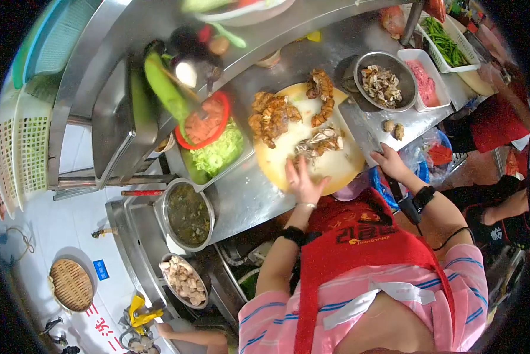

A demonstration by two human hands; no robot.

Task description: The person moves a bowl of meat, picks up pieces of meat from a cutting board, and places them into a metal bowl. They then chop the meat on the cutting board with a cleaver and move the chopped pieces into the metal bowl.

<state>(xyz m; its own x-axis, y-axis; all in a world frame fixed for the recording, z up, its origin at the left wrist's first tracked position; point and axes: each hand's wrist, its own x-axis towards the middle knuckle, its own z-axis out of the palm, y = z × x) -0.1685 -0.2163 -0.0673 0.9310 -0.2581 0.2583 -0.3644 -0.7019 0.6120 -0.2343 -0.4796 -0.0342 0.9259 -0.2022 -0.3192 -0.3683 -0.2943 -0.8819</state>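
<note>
My left hand point(305, 182) lies on the near edge of a round yellowish cutting board point(277, 168), fingers spread, fingertips at a small pile of chopped pieces point(318, 143). My right hand point(393, 162) is wrapped around the handle of a cleaver point(359, 127), whose broad blade lies along the board's right edge. Farther back on the board are brown-skinned meat chunks point(271, 116) and a longer brown piece point(321, 97). A steel bowl point(411, 79) beyond the cleaver holds similar chopped pieces point(382, 84).
A red-rimmed basket point(225, 121) and shredded greens point(221, 150) stand left of the board. Behind the bowl are a white tray of pink meat point(424, 82) and a basket of green peppers point(445, 42). Other people's arms point(507, 207) show at right and lower left point(194, 339).
</note>
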